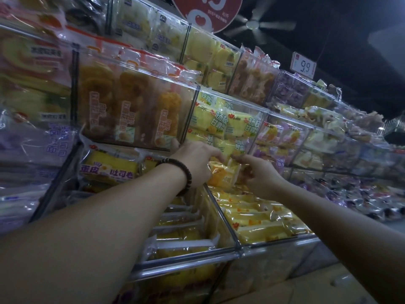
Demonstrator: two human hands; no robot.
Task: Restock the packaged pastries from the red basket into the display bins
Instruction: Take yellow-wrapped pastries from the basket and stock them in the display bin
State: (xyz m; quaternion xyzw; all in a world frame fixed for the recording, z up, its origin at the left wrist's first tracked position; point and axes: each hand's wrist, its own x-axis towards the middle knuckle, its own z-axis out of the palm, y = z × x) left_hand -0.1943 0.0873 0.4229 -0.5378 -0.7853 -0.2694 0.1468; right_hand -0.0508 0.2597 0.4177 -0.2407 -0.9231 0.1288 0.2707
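Observation:
Both my hands reach into the clear display bins and hold a yellow packaged pastry [222, 173] between them. My left hand [195, 163], with a dark bead bracelet on the wrist, grips the pack's left side. My right hand [256, 174] pinches its right end. The pack hangs above the lower bin [237, 245], which holds several yellow packs lying flat. Behind the hands stands a bin of green-and-yellow packs [228, 123]. The red basket is out of view.
Tiers of clear acrylic bins full of wrapped pastries run from left to far right. A bin of orange pastries [131, 106] sits above my left wrist. A 9.9 price tag [303, 65] and a red round sign [210, 12] hang above. A ceiling fan [254, 24] is overhead.

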